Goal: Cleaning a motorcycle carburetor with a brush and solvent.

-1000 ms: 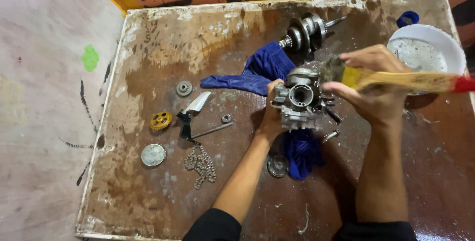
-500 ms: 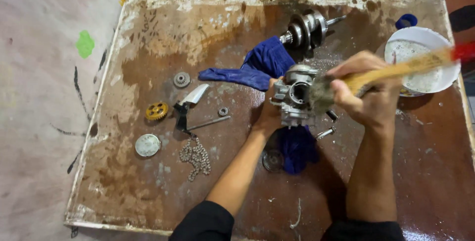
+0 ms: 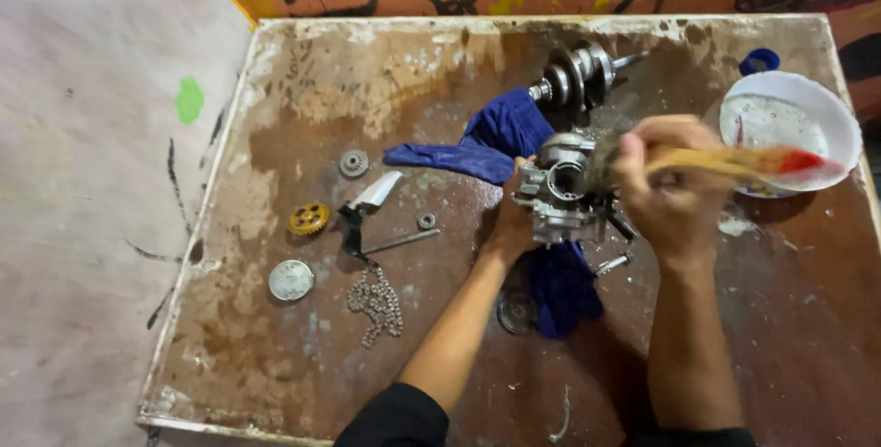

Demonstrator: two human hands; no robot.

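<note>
Fingers first: clamping those of the left hand (image 3: 509, 222) round the near-left side of a grey metal engine part (image 3: 562, 192), keeping it raised just above the middle of the bench (image 3: 367, 89); closing those of the right hand (image 3: 665, 185) tight on the wooden handle of a brush (image 3: 734, 164), pressing its bristles against the part's top right.

Judging by size downward: lying under and behind the part, a blue cloth (image 3: 500, 139), crumpled and partly covered by the forearms. Standing at the right edge, a white bowl (image 3: 826, 117), showing a wet speckled inside. Resting at the back, a crankshaft (image 3: 578, 75), not being touched. Lying well apart to the left, a chain (image 3: 374, 302), a round grey disc (image 3: 291, 279), a yellow gear (image 3: 309, 218), a small grey gear (image 3: 354, 163) and a washer (image 3: 427, 221).

Seemingly working midway through the brushing: showing bare grey metal on the facing side, leaving the loose pieces unhandled.

Blurring the bristles with motion, so not showing where exactly touching. Hiding the part's underside and far side behind both hands. Hiding a round dark piece at the cloth's near edge, hard to name.
</note>
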